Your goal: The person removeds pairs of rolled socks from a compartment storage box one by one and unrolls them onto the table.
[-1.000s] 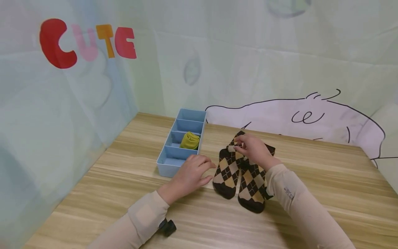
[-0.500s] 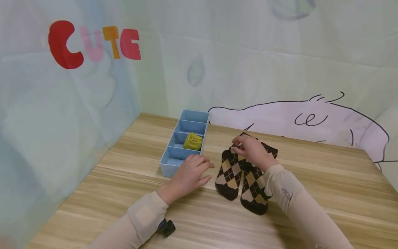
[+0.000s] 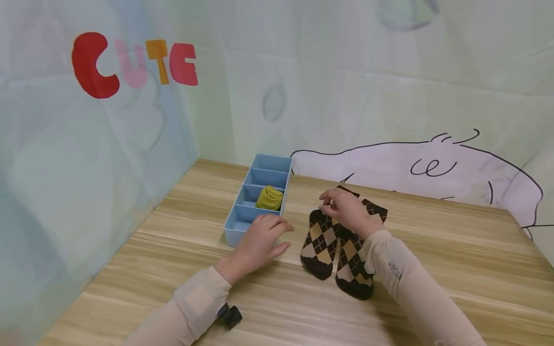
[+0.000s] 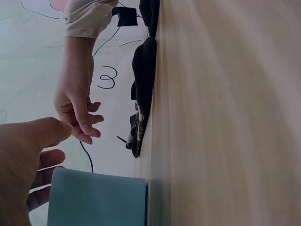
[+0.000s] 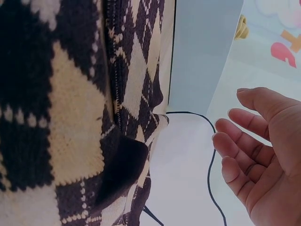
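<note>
Apparently mid-arrangement, argyle socks (image 3: 323, 236) are laid near the blue box (image 3: 248, 212), nothing being gripped by the loose-fingered left hand (image 3: 257, 241) or right hand (image 3: 348, 209); a fabric pinch seems called for next.

The left arm (image 3: 186, 307) slants in from lower left, the right arm (image 3: 420, 288) from lower right, both in long sleeves and angled inward. The left hand (image 3: 255, 245) is back upward, its fingers (image 3: 280, 225) softly bent and its thumb (image 3: 281, 249) held out apart from them. The right hand (image 3: 347, 210) points leftward and slightly higher up the view, well apart from the left. Seen from the right wrist, its fingers (image 5: 242, 141) curl loosely, tips staggered, with the thumb (image 5: 263, 98) spread away and the palm partly showing.
</note>
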Available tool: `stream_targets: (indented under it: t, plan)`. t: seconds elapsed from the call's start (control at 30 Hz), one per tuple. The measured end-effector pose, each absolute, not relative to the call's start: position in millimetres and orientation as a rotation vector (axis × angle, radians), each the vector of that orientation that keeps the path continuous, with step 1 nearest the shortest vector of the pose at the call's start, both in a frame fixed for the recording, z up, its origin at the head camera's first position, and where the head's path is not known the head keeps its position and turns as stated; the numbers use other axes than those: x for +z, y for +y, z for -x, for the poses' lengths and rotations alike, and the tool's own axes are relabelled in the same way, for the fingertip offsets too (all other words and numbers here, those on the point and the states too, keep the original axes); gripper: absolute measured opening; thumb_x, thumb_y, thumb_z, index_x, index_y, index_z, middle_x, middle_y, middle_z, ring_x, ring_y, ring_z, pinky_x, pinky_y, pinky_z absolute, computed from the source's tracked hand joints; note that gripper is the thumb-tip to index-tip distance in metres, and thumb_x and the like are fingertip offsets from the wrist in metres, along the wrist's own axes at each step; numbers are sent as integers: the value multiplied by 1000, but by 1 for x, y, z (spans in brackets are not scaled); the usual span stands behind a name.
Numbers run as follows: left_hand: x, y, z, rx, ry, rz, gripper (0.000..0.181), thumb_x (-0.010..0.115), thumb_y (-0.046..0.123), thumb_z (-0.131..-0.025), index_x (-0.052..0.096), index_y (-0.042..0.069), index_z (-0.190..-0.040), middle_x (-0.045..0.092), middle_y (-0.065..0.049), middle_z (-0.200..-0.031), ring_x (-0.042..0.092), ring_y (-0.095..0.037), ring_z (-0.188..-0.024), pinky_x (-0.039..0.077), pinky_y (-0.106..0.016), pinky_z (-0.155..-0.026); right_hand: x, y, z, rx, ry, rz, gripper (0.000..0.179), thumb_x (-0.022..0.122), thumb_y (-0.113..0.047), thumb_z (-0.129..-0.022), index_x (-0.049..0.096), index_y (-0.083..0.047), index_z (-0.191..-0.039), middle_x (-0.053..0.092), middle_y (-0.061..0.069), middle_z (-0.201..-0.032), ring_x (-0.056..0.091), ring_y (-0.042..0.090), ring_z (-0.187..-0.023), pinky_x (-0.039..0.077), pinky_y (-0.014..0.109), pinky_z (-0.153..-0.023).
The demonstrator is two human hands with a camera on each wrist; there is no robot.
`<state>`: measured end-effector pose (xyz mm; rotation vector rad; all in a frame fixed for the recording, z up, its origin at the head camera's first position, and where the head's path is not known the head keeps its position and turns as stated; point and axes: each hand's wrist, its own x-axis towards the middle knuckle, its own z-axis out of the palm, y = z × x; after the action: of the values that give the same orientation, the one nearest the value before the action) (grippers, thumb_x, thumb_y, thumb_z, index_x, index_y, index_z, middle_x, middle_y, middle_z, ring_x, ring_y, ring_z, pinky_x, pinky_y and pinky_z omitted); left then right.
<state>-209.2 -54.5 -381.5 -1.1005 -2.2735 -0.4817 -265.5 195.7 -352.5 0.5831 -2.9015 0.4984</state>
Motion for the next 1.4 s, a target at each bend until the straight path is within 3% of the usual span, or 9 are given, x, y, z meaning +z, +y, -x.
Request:
stream_targets:
  t: [0.37,1.4]
  plan:
    - [-381,-64,211,-487,-2258,1079,32,82,20,-73,68,12,-101,66,-4,-101,61,-20,-98,50,-38,-86,-350,186,268,547,-2937,-584,31,60,-26,-94,64,-7,-119,67,10,-110,65,22,-95,54,40,-82]
    - [-381,-84,218,-465,-2231,1024,35,85,25,-70,68,11,-97,64,-3,-96,61,-21,-93,48,-40,-81,-349,161,271,564,-2865,-697,30,61,-26,-94,65,-5,-115,67,10,-105,64,20,-83,53,34,-71]
